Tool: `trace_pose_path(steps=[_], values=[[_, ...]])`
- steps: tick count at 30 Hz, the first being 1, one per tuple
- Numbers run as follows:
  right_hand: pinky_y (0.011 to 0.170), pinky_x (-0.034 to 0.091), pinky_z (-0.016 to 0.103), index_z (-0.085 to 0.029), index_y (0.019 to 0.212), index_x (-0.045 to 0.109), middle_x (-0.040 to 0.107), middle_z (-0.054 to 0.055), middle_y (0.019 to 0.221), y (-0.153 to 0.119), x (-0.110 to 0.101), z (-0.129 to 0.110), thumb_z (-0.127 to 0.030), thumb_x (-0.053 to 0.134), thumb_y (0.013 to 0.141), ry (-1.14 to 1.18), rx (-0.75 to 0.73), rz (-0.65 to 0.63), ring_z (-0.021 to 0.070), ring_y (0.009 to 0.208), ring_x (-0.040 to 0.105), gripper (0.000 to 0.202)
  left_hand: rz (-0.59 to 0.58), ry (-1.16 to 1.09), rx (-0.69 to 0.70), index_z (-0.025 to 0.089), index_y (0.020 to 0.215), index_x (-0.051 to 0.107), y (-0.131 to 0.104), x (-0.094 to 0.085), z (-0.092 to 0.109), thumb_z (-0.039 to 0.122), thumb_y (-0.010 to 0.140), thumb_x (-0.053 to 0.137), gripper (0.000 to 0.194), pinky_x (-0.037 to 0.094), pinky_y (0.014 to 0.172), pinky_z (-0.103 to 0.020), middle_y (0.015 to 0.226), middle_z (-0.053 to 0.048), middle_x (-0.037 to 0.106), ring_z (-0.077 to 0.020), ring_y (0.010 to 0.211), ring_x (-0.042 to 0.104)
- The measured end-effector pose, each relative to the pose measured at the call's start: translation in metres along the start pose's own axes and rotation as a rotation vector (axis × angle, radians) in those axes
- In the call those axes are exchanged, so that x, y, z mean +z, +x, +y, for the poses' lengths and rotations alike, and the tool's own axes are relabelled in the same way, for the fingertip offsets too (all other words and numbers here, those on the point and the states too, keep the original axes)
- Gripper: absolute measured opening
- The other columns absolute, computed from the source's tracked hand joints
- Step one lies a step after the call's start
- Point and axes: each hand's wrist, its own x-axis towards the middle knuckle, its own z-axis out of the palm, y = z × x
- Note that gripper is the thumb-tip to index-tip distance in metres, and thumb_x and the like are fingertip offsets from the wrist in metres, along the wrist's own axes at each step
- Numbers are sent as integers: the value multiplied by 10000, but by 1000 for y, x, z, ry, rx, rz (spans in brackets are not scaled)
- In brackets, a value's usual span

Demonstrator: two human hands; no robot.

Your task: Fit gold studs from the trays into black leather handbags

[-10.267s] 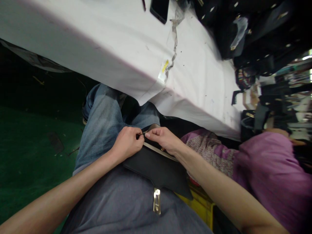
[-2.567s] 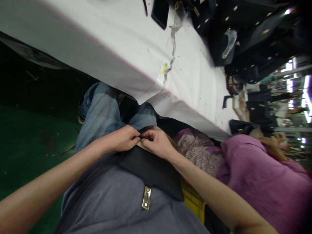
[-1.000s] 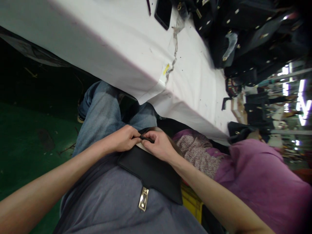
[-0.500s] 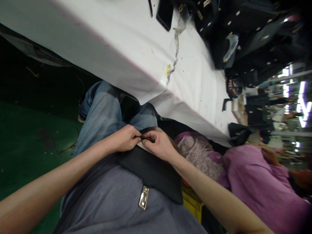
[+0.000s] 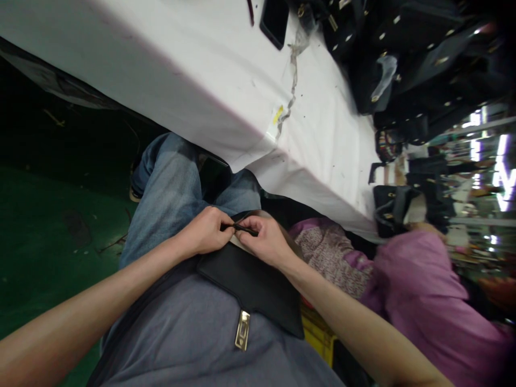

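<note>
A black handbag [image 5: 253, 285] lies in my lap with its flap folded back toward my body. A gold metal clasp plate [image 5: 242, 330] hangs from the flap's tip, and some beige lining shows at the mouth. My left hand [image 5: 209, 231] is closed, pinching a narrow dark strip at the bag's mouth. From the other side, my right hand [image 5: 268, 242] pinches the same strip, thumb against fingers. The fingertips of both hands almost meet; whether the strip is an edge or a zipper I cannot tell.
A white-covered table [image 5: 226, 91] stands before my knees, bearing a phone [image 5: 274, 22] and a heap of black bags [image 5: 407, 59]. To the right sits a person in a pink top [image 5: 427, 290], beside another black bag [image 5: 391, 209]. A yellow crate [image 5: 318, 333] is by my right side.
My hands stay at the bag's mouth with almost no movement. The clasp plate has swung slightly right. At the right, the neighbour's arm and the black bag beside it have shifted, showing more of that bag.
</note>
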Motion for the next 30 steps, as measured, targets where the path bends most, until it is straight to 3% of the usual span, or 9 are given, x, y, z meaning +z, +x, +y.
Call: trace_pose_path(steps=[6, 12, 21, 30], values=[[668, 474, 262, -182, 871, 783, 784, 5, 834, 5, 0, -2, -205, 692, 887, -74, 3, 58, 187, 772, 696, 95, 83, 22, -36, 152, 880, 824, 3, 9, -2, 177, 894, 634, 193, 391, 653, -293, 778, -46, 758, -181, 725, 653], [708, 482, 259, -190, 903, 800, 793, -7, 869, 8, -2, -2, -174, 667, 896, -56, -62, -1, 173, 792, 697, 134, 19, 15, 30, 162, 806, 774, -1, 3, -4, 209, 968, 601, 241, 356, 642, -291, 730, -13, 713, -150, 694, 629], [742, 517, 242, -193, 952, 817, 815, -12, 932, 8, -9, -9, -144, 668, 896, -15, -56, -89, 173, 846, 731, 167, -57, 112, 96, 161, 751, 718, -1, -7, 1, 217, 980, 597, 265, 347, 640, -303, 726, -47, 729, -156, 669, 635], [765, 525, 248, -188, 989, 815, 820, -2, 964, 8, -16, -14, -130, 667, 898, -60, -82, -133, 173, 864, 743, 183, -41, 173, 111, 159, 722, 700, 0, -8, 1, 224, 966, 622, 264, 343, 631, -303, 694, -59, 717, -152, 639, 625]])
